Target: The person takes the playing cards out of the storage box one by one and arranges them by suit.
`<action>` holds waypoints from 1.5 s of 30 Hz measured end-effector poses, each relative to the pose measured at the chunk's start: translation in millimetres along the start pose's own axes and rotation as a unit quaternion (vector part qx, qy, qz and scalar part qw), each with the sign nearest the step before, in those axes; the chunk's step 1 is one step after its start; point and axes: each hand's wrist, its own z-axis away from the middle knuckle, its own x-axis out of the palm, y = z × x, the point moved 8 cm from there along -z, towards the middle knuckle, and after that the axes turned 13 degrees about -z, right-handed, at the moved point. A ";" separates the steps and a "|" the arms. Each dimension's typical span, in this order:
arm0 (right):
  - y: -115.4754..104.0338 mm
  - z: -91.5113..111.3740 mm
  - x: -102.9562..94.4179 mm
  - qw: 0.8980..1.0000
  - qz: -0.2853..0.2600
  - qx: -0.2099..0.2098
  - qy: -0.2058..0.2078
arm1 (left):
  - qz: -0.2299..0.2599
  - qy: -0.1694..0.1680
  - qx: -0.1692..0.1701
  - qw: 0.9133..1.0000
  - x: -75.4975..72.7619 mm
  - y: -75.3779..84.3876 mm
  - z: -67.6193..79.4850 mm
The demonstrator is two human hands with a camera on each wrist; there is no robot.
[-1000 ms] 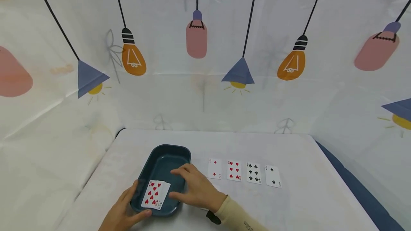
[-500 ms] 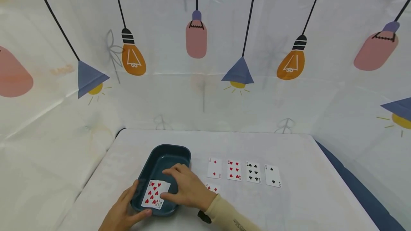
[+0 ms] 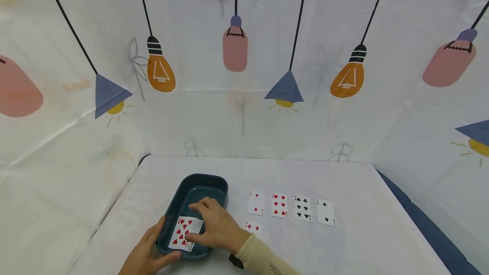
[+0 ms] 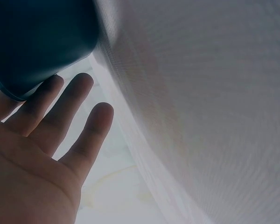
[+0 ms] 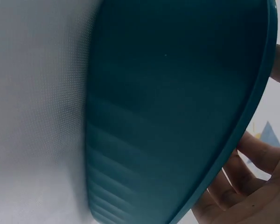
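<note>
A dark teal tray stands at the left of the table, with a small pile of playing cards near its front end, a hearts card on top. My left hand rests against the tray's front left corner, the thumb by the front rim. In the left wrist view, straight fingers touch the tray's outer wall. My right hand reaches over the tray's right rim, its thumb over the pile and its fingers arched above the tray. No card shows lifted in it. The right wrist view shows mostly the tray's outer wall.
Right of the tray lies a row of face-up cards: a two of diamonds, a six of hearts, a six of clubs and a two of spades. A diamonds card lies below the row, partly behind the right forearm.
My right hand has moved left, deeper over the tray, its thumb now over the pile. The diamonds card below the row has come into view. My left hand stays by the tray.
</note>
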 end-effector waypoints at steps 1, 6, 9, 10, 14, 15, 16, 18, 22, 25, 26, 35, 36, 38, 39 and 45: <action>0.5 -0.4 0.9 1.000 0.000 0.002 -0.001 | 0.001 0.000 0.000 1.000 0.3 -0.3 -0.1; 3.3 -3.1 5.3 1.000 -0.001 0.015 -0.010 | 0.002 -0.003 -0.003 1.000 0.5 -1.0 -0.3; 4.4 -4.8 8.3 1.000 0.010 0.021 -0.018 | 0.000 -0.006 -0.007 1.000 0.9 -1.5 -0.6; 4.3 -5.5 9.1 0.999 0.016 0.022 -0.020 | -0.001 -0.007 -0.008 1.000 0.8 -1.6 -0.6; 4.6 -8.9 11.9 0.999 0.035 0.029 -0.027 | 0.000 -0.005 -0.005 1.000 0.3 -1.6 -0.5; 4.9 -9.6 12.8 0.998 0.036 0.033 -0.030 | 0.000 -0.004 -0.005 1.000 0.2 -1.6 -0.5; 5.4 -10.3 13.8 0.998 0.034 0.039 -0.034 | 0.000 -0.004 -0.005 1.000 0.0 -1.5 -0.5; 6.7 -11.9 16.4 0.997 0.029 0.050 -0.043 | 0.000 -0.003 -0.005 1.000 -0.5 -1.5 -0.4; 6.6 -16.1 21.5 0.996 0.036 0.057 -0.054 | 0.002 -0.010 -0.012 1.000 -0.2 -2.1 -0.4; 5.0 -20.5 26.4 0.995 0.054 0.053 -0.064 | 0.003 -0.016 -0.016 1.000 0.3 -2.8 -0.6; 4.5 -21.9 28.2 0.995 0.059 0.052 -0.068 | 0.003 -0.017 -0.016 1.000 0.3 -3.0 -0.6; 11.5 -29.9 47.5 0.987 0.099 0.082 -0.099 | 0.020 -0.023 -0.010 0.999 1.8 -4.4 -1.0; 12.3 -30.4 49.2 0.986 0.102 0.084 -0.100 | 0.020 -0.022 -0.009 1.000 2.0 -4.6 -1.1; 12.1 -31.8 51.2 0.985 0.105 0.086 -0.102 | 0.021 -0.019 -0.005 1.000 1.9 -4.6 -0.9; 12.0 -32.5 52.0 0.985 0.108 0.086 -0.102 | 0.022 -0.018 -0.004 1.000 1.8 -4.6 -0.8; 15.3 -34.8 58.0 0.981 0.126 0.096 -0.111 | 0.023 -0.014 0.002 1.000 1.6 -4.0 0.1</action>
